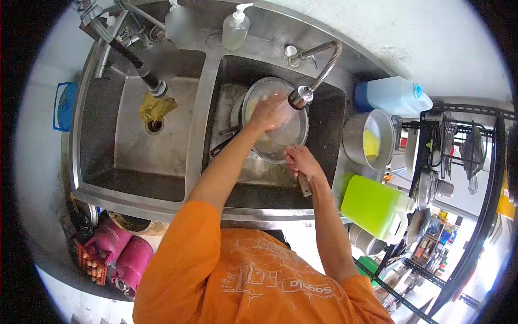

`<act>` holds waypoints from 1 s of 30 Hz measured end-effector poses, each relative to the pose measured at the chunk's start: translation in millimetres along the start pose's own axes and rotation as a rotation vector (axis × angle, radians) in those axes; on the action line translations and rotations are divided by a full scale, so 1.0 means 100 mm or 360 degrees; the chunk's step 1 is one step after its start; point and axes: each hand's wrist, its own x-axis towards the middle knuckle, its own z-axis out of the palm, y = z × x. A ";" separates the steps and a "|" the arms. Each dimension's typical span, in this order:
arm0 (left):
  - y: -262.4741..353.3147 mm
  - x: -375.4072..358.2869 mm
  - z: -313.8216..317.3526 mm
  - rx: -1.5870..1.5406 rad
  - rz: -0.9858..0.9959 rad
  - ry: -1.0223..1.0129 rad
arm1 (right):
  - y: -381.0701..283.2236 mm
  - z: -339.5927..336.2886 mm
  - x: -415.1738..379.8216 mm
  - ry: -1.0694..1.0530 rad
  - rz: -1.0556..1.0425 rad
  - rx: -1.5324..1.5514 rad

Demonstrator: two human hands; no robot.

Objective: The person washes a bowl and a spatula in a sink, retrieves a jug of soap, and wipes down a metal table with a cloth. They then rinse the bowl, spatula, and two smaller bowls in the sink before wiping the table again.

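Observation:
A round metal vessel (294, 137) with a pale rim sits tilted in the right-hand sink basin, over other cookware with dark handles. My left hand (270, 112) lies inside it, fingers stretched out and somewhat blurred, beneath the tap head (300, 98). At the vessel's near right edge, my right hand (302, 162) is closed around a brown wooden handle (305, 186), whose lower end sticks out below the fingers. Whether the handle joins the vessel is hidden by the hand.
A yellow-green cloth (156, 107) lies near the left basin's drain. Behind stands a soap pump bottle (236, 32). On the right are a pot (353, 139) with a yellow item, a blue jug (388, 94) and a green jug (372, 208). A second hose (135, 62) hangs left.

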 end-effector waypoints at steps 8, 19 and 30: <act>0.47 -0.53 -0.05 -0.2742 -0.1004 0.0682 | 0.01 0.05 0.02 -0.0038 -0.0057 0.0358; 0.07 -0.48 0.50 -0.1728 -0.1225 0.0864 | 0.70 0.07 -0.11 0.0949 -0.0810 -0.0754; -0.21 0.13 0.92 -0.2196 -0.1147 0.0575 | 0.45 -0.83 -2.31 0.1332 -0.0471 -0.1313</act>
